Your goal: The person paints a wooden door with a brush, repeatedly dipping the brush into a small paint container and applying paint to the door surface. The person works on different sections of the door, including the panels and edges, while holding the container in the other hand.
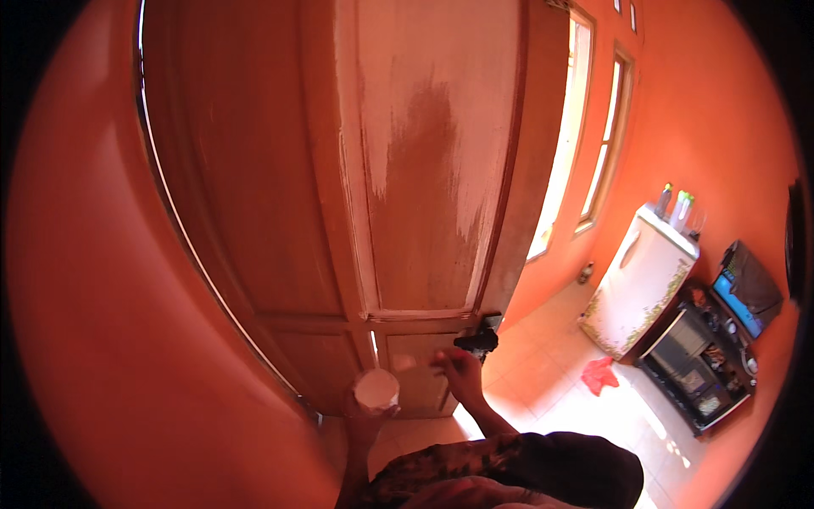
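My left hand (pixel 364 413) grips a round tub (pixel 378 389), whose top shows a pale pinkish surface. A thin white strip (pixel 374 348) shows just above the tub; I cannot tell what it is. My right hand (pixel 459 372) is raised beside the black door handle (pixel 478 342), fingers curled. A pale blurred patch (pixel 402 362) lies left of its fingertips, and whether the hand holds something is unclear. Before me stands a brown panelled wooden door (pixel 273 191). Its upper right panel (pixel 439 38) bears a pale pink coat with streaky edges around a bare brown middle.
An orange wall (pixel 95 305) runs close on the left. Beyond the door's right edge are tall windows (pixel 604 146), a white refrigerator (pixel 642 280) with bottles (pixel 680 210) on top, a dark cabinet (pixel 693 369), a television (pixel 741 296) and a red plastic bag (pixel 599 375) on the tiled floor (pixel 528 375).
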### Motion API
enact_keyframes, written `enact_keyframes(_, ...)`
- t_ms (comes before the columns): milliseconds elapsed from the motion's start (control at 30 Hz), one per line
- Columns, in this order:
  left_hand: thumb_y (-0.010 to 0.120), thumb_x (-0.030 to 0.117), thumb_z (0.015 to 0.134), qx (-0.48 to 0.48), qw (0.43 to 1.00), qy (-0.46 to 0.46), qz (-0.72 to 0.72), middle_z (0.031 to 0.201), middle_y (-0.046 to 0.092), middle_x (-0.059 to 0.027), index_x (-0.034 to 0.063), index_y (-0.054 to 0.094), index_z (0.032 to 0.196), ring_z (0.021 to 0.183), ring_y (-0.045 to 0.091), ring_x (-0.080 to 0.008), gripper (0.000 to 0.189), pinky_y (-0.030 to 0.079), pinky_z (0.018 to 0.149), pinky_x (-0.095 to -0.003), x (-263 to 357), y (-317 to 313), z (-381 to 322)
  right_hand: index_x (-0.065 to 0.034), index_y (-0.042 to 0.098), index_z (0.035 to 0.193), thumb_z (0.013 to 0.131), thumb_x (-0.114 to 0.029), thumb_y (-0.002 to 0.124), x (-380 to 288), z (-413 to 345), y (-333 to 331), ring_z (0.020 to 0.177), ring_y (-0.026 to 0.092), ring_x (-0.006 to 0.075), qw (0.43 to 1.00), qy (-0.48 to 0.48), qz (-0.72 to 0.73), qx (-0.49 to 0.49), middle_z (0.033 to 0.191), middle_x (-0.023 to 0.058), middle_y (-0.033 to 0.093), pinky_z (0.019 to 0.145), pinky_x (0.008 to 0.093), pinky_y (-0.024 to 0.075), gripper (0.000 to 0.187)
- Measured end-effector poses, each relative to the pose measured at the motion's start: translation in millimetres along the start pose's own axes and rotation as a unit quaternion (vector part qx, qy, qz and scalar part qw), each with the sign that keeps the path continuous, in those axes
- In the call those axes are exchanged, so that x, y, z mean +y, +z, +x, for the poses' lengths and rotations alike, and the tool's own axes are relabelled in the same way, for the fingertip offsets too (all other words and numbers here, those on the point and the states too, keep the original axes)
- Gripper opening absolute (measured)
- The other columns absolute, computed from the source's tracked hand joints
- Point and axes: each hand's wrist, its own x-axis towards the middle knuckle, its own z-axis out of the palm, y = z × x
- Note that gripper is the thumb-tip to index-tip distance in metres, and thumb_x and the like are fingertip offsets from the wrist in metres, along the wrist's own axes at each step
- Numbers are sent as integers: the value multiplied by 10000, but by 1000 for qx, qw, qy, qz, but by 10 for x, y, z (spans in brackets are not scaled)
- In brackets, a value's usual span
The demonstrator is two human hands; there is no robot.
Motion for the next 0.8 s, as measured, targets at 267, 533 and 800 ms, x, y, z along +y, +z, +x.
enact_keyframes(267, 973, 168, 697, -130, 987, -98, -13, 1333, 589, -135, 42, 443, 1421, 1256, 587, -262, 906, 497, 1063, -417, -396, 912, -724, 100, 711, 1065, 1003, -116, 640, -386, -497, -1516, 809, 753, 212, 998, 29, 60, -8, 965, 161, 759, 699, 311, 619, 235)
enact_keyframes(533, 965, 252, 702, -206, 973, -99, 14, 1383, 592, -154, 50, 442, 1454, 1288, 585, -263, 938, 489, 1074, -401, 200, 2222, -1352, -65, 780, 950, 875, -183, 827, -1032, -1069, -2592, 715, 668, 202, 947, -149, -268, -92, 862, 58, 773, 621, 334, 523, 147)
enact_keyframes(800, 985, 292, 654, -248, 958, -61, 127, 1336, 590, -179, 59, 431, 1449, 1256, 598, -312, 997, 506, 1048, -426, 762, 2828, -1927, -156, 816, 919, 824, -255, 812, -1126, -1337, -3254, 881, 616, 261, 859, -147, -404, -277, 925, 31, 768, 772, 385, 542, 137)
